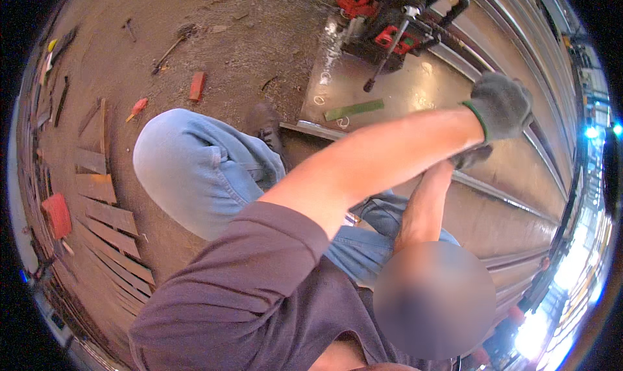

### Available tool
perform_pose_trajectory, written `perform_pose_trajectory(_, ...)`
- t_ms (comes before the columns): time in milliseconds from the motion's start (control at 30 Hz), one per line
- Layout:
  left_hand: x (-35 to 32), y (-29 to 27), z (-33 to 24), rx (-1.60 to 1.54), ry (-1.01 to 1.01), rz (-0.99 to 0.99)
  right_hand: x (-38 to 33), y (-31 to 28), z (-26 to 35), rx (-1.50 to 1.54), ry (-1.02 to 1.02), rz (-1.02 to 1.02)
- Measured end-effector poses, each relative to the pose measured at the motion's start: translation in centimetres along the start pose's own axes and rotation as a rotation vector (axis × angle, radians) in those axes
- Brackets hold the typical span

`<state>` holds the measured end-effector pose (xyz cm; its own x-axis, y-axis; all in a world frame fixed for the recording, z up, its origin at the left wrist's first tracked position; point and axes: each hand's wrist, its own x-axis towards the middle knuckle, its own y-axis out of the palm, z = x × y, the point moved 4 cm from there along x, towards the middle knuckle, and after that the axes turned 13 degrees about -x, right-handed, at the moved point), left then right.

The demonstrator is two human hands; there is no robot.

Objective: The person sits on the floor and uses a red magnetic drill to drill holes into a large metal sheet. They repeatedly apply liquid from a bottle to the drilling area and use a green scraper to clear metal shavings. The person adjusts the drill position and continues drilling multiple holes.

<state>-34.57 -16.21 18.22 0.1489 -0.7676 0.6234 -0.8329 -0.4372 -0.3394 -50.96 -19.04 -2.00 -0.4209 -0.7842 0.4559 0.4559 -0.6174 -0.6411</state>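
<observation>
My left hand (500,106), in a grey knit glove with a green cuff, reaches across to the right over the steel beams. Its fingers are curled closed, and what they hold is hidden. Just below the left wrist, my right hand (472,157) shows in part, also in a dark glove. My left forearm covers most of it, so its fingers cannot be made out. Both hands are over a long steel beam (500,188). Beyond them stands a red and black magnetic drill (396,40) with a lever handle (389,53) that ends in a dark knob.
A green strip (354,109) lies on the steel plate (389,88), near chalk marks. On the dirt floor at left are a red block (197,85), a red-tipped tool (137,109), a hammer (130,29) and several flat metal strips (111,216). A red object (57,216) lies farther left.
</observation>
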Motion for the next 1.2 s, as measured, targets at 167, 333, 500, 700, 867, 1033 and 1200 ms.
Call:
perform_pose_trajectory(167,-3.2,-3.8,2.4,-0.333,-0.019,-0.147,6.9,-4.2,15.2,0.354,-0.615,0.24)
perform_pose_trajectory(333,-8.6,-4.1,4.8,-0.32,0.119,-0.254,8.9,-9.9,23.3,0.07,-0.703,0.904)
perform_pose_trajectory(500,-16.0,-1.9,16.8,-0.388,-0.653,-0.247,8.3,-9.0,22.4,-0.066,-0.822,0.912)
perform_pose_trajectory(700,-18.6,4.3,30.4,-0.553,-0.953,-0.423,8.0,-6.1,16.7,-0.062,-0.661,0.993)
perform_pose_trajectory(867,-17.1,3.6,30.9,-0.604,-0.946,-0.437,7.3,-4.8,14.3,0.026,-0.46,1.031)
perform_pose_trajectory(1033,-14.0,2.4,28.3,-0.723,-0.914,-0.563,7.4,-4.4,13.9,0.052,-0.465,1.035)
perform_pose_trajectory(1200,-14.0,2.6,28.4,-0.891,-0.903,-0.718,7.3,-4.3,14.1,0.061,-0.439,1.024)
